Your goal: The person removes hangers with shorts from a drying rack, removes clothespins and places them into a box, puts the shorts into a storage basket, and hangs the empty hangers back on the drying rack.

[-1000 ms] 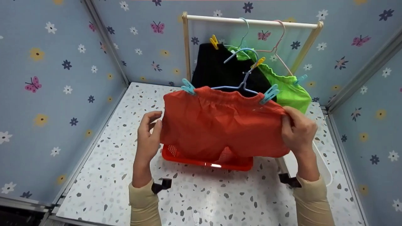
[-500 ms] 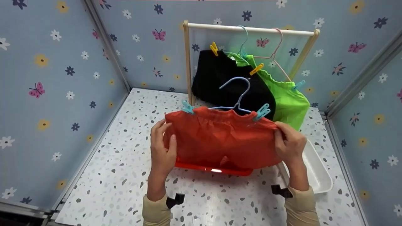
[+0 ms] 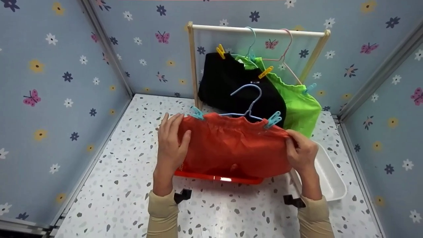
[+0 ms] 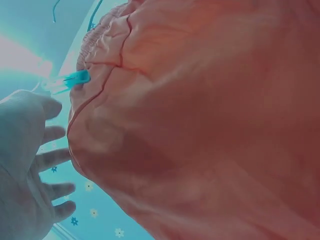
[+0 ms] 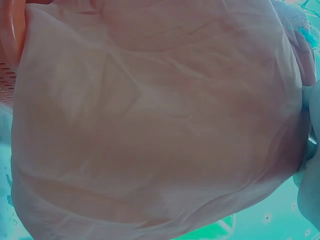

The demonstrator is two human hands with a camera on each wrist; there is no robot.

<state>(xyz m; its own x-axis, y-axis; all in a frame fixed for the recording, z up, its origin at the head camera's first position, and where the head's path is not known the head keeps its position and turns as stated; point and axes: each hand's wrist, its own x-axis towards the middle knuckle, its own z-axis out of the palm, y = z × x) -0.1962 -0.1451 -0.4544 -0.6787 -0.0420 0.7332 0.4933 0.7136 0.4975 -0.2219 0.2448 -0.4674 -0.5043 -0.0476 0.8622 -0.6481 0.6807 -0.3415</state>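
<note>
Red shorts [image 3: 231, 145] with an elastic waist hang from a blue hanger [image 3: 250, 105]. Light-blue clothespins [image 3: 273, 119] fasten the waistband at both sides. My right hand [image 3: 302, 150] pinches the upper right corner of the shorts between thumb and fingers. Beside the left edge, my left hand [image 3: 172, 142] has its fingers extended and the thumb apart. In the left wrist view the fingers of that hand [image 4: 35, 165] are spread next to the cloth, near a clothespin [image 4: 70, 81]. Cloth fills most of the right wrist view, with the right hand [image 5: 311, 145] at its edge.
Behind stands a rack with a white rod [image 3: 224, 29]. Black clothing [image 3: 231, 79] with yellow clothespins and green shorts [image 3: 302, 109] hang there. A red basket [image 3: 218, 178] lies under the shorts, partly hidden. At right is a white tray [image 3: 333, 178]. Patterned walls enclose the speckled table [image 3: 115, 185].
The red shorts and hanger have come down lower in the head view. My left hand has moved right and up along the left edge, its fingers straightening. The right hand keeps its pinch.
</note>
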